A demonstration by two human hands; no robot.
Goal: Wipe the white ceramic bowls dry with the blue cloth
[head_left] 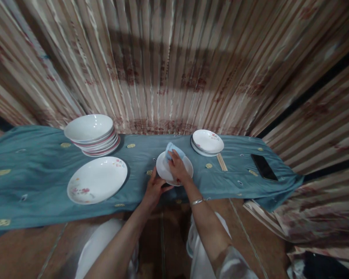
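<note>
A small white plate (187,166) with a red floral mark is in front of me, close to the near edge of the cloth-covered table. My left hand (155,188) grips its near left rim, with the thumb along the front edge and the fingers at the side. Over the inside of the plate, my right hand (177,164) is closed on a light blue cloth (171,148), pressed toward the far part of the plate. The fingertips of the right hand are partly hidden by the cloth.
A big floral oval plate (97,180) lies at left, before a stack of white bowls (90,130). To the right are stacked small plates (208,141), wooden chopsticks (222,162) and a black phone (264,167). A pleated curtain (168,77) hangs behind the teal tablecloth (40,170).
</note>
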